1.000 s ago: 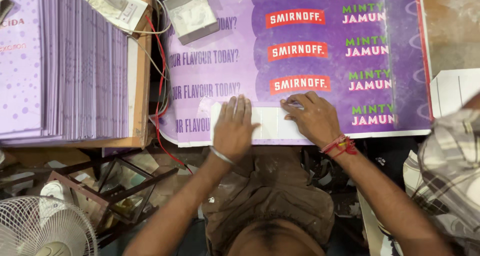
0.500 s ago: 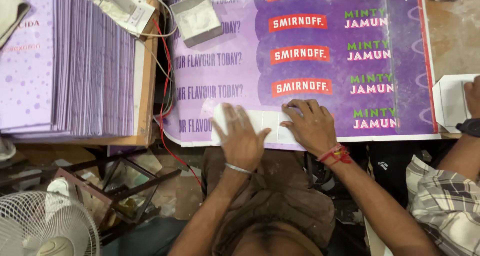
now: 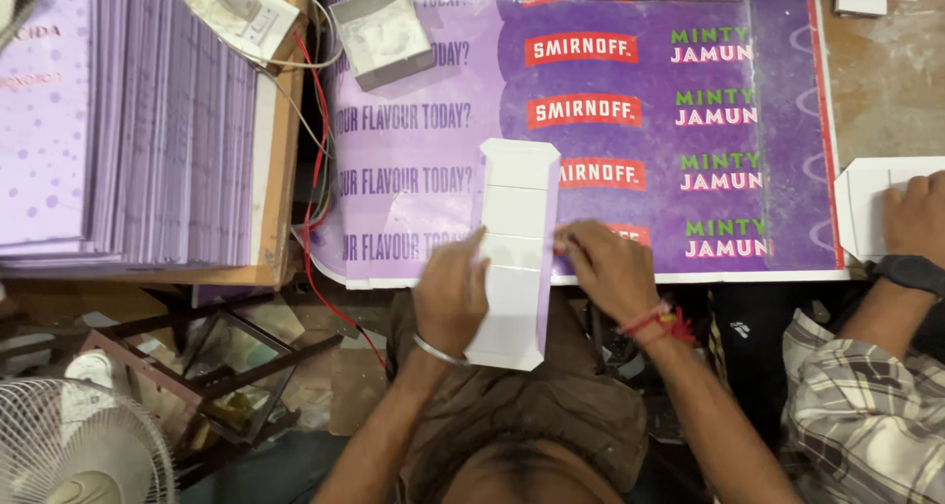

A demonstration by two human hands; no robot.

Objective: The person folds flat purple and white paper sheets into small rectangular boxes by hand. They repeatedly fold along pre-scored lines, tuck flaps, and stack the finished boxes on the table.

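Here, your two hands bracket a white die-cut card blank at lower centre of the frame. The blank's long axis runs near vertical in the picture, its far end lying on the purple printed sheet and its near end overhanging the sheet's lower edge toward your lap. Your left hand lies against the blank's left edge, fingers held together and pointing up-frame; whether they pinch the edge or merely rest on it cannot be told. Your right hand sits just right of the blank, fingers pressed together and flat, their tips at its right edge. Both hands are about equally near; the blank lies between them, creased into panels across its length.

The surface under the sheet shows bare and worn at upper right. A small grey open box rests on the sheet at upper centre. A tall stack of purple sheets fills the upper left, a red wire trailing beside it. At right, another person's hand rests on a second white blank. A fan stands at lower left.
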